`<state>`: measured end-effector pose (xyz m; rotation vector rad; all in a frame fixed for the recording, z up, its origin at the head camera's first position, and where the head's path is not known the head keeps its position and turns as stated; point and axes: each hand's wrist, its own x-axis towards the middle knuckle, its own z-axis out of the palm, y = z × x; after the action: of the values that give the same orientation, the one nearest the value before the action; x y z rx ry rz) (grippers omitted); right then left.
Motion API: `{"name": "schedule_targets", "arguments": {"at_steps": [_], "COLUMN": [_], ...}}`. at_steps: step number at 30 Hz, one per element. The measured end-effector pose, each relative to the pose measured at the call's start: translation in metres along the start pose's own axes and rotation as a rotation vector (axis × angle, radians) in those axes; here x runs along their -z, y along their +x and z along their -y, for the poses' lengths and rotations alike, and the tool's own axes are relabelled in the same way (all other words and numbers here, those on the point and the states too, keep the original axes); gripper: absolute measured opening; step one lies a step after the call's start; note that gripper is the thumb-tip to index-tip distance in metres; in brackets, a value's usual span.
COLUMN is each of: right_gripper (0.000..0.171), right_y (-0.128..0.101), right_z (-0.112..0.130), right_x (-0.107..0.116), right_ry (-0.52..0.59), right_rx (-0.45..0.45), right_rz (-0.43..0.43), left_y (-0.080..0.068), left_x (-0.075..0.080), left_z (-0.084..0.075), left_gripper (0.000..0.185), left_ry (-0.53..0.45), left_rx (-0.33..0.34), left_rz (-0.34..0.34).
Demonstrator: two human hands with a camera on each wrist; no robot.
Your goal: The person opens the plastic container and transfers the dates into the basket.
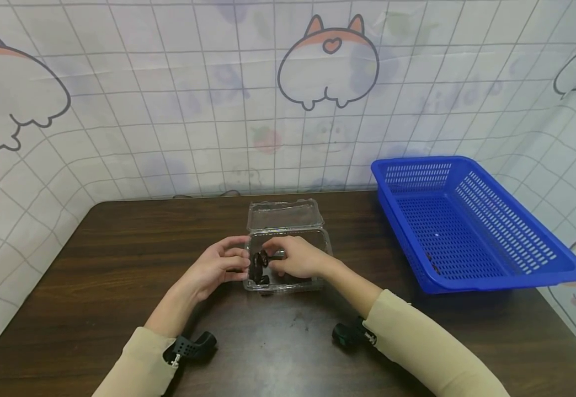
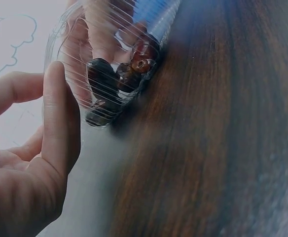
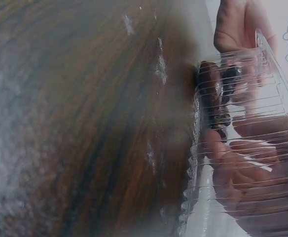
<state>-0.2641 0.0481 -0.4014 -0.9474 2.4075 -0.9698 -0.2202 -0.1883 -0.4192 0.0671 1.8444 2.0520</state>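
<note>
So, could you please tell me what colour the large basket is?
Blue; the basket shows best in the head view.

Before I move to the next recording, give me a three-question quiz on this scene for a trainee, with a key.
1. Which hand reaches inside the clear container?
2. True or false: the container's lid is shut.
3. What colour is the slatted basket at the person's right? (a) green (b) blue (c) white

Key
1. The right hand, its fingers close to the dark pieces.
2. False: the lid is open, swung back toward the wall.
3. (b) blue.
</note>
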Motion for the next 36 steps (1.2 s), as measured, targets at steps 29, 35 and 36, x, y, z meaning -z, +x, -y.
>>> {"name": "schedule_targets", "arguments": {"at_steps": [29, 35, 36], "right_gripper": [0.023, 0.016, 0.016], "right_y": [-0.0016, -0.0021, -0.0023], "right_z": [-0.0039, -0.0037, -0.0035], "right_x": [0.0037, 0.0025, 0.0024], "right_ry": [-0.027, -0.035, -0.034], "right_rx": [0.062, 0.040, 0.036], "right_rz": [0.120, 0.089, 0.083], "left_y": [0.0011, 0.0019, 0.0021], "left_x": [0.0020, 0.0027, 0.0027], "left_z": [0.0006, 0.0025, 0.0028], "left_gripper": [0.062, 0.062, 0.062], "left_ry": [0.006, 0.008, 0.008], "left_rx": [-0.007, -0.006, -0.006], "left_rz": [-0.002, 0.008, 0.008]}}
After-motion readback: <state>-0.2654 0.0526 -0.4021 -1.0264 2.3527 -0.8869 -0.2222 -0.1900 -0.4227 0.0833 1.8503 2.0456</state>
